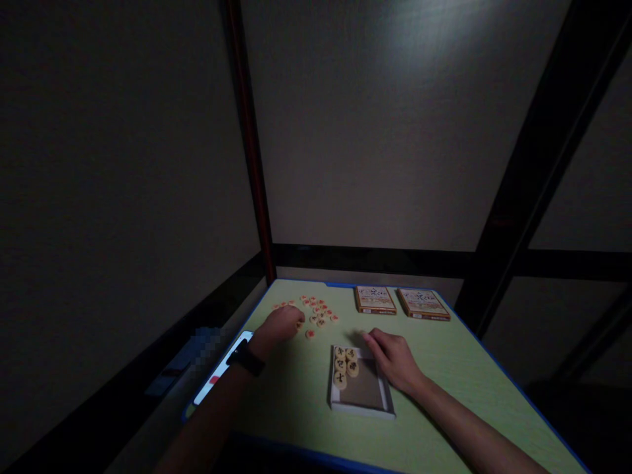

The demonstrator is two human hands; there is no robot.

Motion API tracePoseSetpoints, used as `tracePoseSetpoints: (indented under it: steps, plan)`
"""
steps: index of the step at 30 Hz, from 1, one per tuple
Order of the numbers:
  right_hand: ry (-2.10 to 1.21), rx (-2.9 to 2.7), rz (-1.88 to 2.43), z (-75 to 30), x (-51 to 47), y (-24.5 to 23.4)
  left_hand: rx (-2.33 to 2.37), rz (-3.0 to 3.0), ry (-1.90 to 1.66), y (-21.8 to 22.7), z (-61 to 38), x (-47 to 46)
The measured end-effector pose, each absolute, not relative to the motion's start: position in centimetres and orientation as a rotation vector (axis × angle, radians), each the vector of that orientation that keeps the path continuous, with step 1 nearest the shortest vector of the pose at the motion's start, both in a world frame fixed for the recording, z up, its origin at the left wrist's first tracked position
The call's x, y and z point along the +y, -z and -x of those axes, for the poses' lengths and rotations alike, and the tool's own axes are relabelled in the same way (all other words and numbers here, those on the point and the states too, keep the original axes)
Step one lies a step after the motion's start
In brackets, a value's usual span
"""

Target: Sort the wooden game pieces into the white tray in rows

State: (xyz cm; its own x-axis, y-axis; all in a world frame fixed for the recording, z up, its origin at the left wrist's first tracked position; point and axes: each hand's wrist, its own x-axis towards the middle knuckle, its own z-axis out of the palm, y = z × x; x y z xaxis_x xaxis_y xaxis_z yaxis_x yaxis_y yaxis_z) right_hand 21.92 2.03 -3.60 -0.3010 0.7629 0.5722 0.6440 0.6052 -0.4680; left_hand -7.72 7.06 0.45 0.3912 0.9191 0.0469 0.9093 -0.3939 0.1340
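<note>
My left hand [280, 324], with a dark watch on its wrist, reaches over the loose pieces. Its fingers are closed on a round wooden Chinese chess piece [299, 326] at the fingertips. Several more Chinese chess pieces [316, 310], marked in red or black, lie scattered just beyond. A shallow open box [363, 412] with white walls sits in front of me. Inside, several black-marked pieces [340, 365] fill its left side in two columns. Beside the box's right wall, my right hand [395, 357] has its fingers curled together near the far corner; what they hold, if anything, is unclear.
Two printed flat boxes [375, 299] [423, 304] lie at the back right of the pale green table [444, 375], which has a blue edge. A lit phone [217, 375] lies along the left edge, under my left forearm. Walls stand behind and to the left.
</note>
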Motion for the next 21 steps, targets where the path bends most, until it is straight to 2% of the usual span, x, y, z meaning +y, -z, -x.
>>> tracePoseSetpoints:
  steps: [12,21]
  plan:
    - [-0.134,-2.143,1.059,-21.7,1.6,3.6,1.606,-2.505,-0.255,-0.8,8.9,8.1]
    - [-0.128,-2.195,1.037,-21.7,1.5,3.6,1.825,-2.519,-0.177,-1.5,11.8,8.7]
